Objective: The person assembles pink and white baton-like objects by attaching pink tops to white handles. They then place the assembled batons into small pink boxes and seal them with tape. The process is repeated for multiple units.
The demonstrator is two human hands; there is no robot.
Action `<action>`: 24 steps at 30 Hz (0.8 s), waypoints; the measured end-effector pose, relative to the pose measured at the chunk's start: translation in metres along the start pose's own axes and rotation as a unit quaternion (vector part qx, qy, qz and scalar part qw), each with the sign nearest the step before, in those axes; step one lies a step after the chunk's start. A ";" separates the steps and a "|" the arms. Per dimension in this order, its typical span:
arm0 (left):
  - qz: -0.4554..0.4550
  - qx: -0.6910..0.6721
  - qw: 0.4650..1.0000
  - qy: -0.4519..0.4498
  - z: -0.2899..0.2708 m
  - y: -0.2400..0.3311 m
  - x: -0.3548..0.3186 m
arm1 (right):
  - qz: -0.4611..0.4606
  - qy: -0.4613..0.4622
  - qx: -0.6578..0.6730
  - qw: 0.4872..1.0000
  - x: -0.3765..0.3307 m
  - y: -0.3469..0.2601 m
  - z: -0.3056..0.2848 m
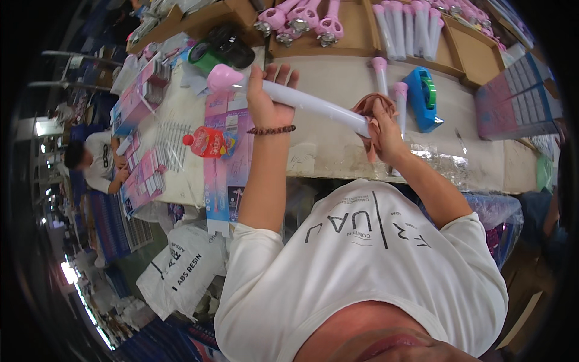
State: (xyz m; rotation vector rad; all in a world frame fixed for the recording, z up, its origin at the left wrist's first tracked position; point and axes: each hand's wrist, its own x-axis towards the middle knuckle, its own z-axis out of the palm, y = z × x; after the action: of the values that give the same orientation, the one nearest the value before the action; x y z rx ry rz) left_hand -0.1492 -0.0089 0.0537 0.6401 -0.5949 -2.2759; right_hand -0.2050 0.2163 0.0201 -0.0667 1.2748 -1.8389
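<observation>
A white translucent tube (316, 107) with a pink rounded end piece (224, 78) slants across in front of me above the table. My left hand (271, 99), a beaded bracelet at its wrist, holds the tube near the pink end. The thumb crosses over it and the fingers are loosely curled. At the tube's other end, my right hand (386, 123) grips a brownish-pink cloth (366, 108) wrapped against it. Two similar tubes with pink caps, a farther tube (379, 75) and a nearer tube (400, 96), lie beyond and beside the right hand.
A blue tape dispenser (422, 99) stands right of the tubes. Cardboard trays (356, 33) at the back hold pink pieces and capped tubes. Stacked boxes (512, 99) rise at right. Leftward are a red-capped pouch (208, 143), flat printed packaging (228, 175) and a seated person (99, 160).
</observation>
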 end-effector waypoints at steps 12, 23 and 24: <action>0.067 0.096 0.990 -0.084 0.012 -0.037 -0.044 | -0.039 0.127 -0.175 0.976 0.005 0.030 -0.065; -0.003 0.021 0.999 0.041 0.008 -0.039 0.011 | -0.012 0.119 -0.090 0.989 -0.002 0.008 -0.103; 0.002 0.026 0.999 0.039 0.012 -0.040 0.011 | -0.034 0.082 -0.102 0.991 -0.004 0.005 -0.099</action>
State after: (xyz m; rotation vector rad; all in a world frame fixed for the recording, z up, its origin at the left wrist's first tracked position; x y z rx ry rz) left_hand -0.1832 0.0127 0.0370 0.7498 -0.6193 -2.2268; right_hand -0.2475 0.2916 -0.0293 -0.0725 1.5909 -1.7958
